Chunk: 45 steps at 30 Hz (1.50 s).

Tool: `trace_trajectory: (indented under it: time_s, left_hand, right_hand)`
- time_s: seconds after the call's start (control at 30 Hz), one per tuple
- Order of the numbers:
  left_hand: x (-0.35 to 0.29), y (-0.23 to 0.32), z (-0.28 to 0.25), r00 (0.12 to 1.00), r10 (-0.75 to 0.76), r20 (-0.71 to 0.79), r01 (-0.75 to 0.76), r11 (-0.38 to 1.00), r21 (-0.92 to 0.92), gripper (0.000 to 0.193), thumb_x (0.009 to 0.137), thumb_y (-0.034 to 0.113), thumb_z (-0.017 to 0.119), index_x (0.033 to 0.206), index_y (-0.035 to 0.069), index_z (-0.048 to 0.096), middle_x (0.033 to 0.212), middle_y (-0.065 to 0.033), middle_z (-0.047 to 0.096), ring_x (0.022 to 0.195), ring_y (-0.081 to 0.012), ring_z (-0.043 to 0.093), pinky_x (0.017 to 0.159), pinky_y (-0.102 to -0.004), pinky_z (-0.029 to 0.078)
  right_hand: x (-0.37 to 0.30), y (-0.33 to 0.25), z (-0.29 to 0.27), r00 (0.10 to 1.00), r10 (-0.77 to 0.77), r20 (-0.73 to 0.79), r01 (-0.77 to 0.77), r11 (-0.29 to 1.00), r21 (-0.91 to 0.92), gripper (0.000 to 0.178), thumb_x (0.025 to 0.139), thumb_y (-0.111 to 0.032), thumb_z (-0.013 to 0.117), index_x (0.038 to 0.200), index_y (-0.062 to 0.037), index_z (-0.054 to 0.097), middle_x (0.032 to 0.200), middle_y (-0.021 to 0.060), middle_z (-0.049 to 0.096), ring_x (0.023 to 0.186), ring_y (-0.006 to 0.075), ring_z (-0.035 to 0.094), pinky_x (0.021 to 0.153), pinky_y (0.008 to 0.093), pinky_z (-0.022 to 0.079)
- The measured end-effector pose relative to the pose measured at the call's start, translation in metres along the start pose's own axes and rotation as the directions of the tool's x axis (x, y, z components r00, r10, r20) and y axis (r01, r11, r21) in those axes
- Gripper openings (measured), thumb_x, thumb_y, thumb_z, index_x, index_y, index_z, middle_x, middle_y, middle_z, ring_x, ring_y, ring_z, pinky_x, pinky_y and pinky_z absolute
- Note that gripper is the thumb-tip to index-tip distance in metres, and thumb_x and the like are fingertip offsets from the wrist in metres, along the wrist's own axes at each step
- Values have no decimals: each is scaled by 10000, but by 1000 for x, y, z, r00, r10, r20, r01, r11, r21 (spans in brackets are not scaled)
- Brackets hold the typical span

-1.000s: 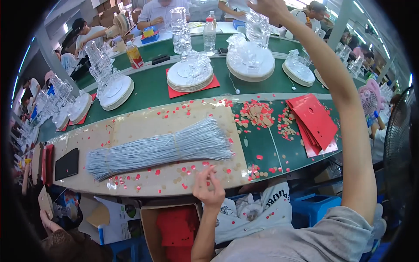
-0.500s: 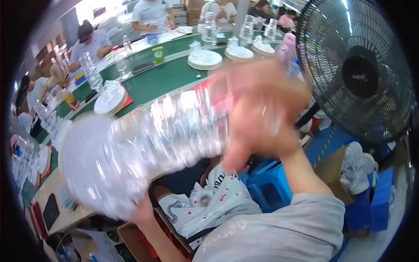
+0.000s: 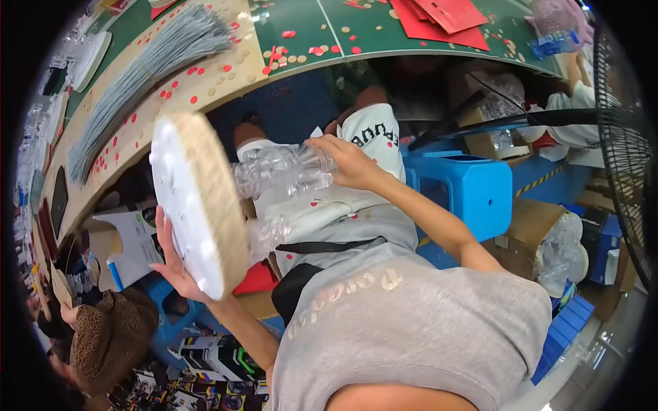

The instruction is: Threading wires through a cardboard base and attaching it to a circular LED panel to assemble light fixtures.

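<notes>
Held over my lap is a thick round disc (image 3: 223,205) standing on edge, with a white face dotted with small bumps and a pale tan fuzzy rim. A clear ribbed plastic bottle (image 3: 281,171) juts from its far side toward the right, and more crumpled clear plastic sits lower down by the rim. My right hand (image 3: 349,162) is closed around the narrow end of the bottle. My left hand (image 3: 178,264) rests against the lower left of the white face, fingers spread and stretched out.
A bundle of thin grey wires (image 3: 147,82) lies on the table's edge among scattered red and gold dots. Red sheets (image 3: 445,24) lie on the green surface. A blue stool (image 3: 466,188), a carton of clear plastic (image 3: 534,236) and a black fan (image 3: 624,151) stand at right.
The view has tipped down toward my lap. The bottle and disc have come down from above the table, and the disc's white face now turns left. My right hand stays on the narrow end.
</notes>
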<state>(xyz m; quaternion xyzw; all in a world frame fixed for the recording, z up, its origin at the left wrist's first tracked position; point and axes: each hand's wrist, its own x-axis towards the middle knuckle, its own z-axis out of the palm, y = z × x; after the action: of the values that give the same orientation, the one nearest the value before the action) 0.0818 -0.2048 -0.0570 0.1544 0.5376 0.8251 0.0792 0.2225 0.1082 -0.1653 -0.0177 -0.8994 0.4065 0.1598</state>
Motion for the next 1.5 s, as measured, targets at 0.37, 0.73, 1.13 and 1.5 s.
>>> trace_trajectory:
  time_s: [0.37,0.73,1.13,1.5]
  left_hand:
    - [-17,-19,80,992,52,112,-108,800,591,625,1120,320,233,1262,-114,659,1529,-194,468,1404,-328,455,1167,-441,370]
    - [3,-28,98,993,48,111,-101,829,549,652,1111,311,209,1216,-136,673,1454,-198,534,1329,-315,525,1132,-413,410]
    - [-34,-25,132,983,52,174,-145,802,579,644,1115,314,200,1221,-110,673,1416,-198,539,1315,-314,519,1135,-412,384]
    - [-68,-23,144,998,59,28,-65,871,487,634,1119,452,244,1353,-62,532,1460,-196,442,1359,-312,447,1149,-440,339]
  right_hand:
    - [-63,59,89,985,152,-75,-151,988,25,588,759,-138,768,1307,-27,585,1237,206,633,1261,384,518,1056,518,403]
    - [-14,67,35,819,379,431,-431,902,26,753,749,-453,809,1365,-74,600,1401,226,592,1279,386,574,1066,429,466]
    - [-36,20,-25,866,499,34,-499,858,121,453,958,-190,587,1385,-53,521,1337,159,600,1191,264,626,961,401,548]
    - [-29,-176,-88,985,-175,-7,170,963,-208,736,800,-594,759,1335,-99,660,1332,117,668,1234,313,626,983,452,483]
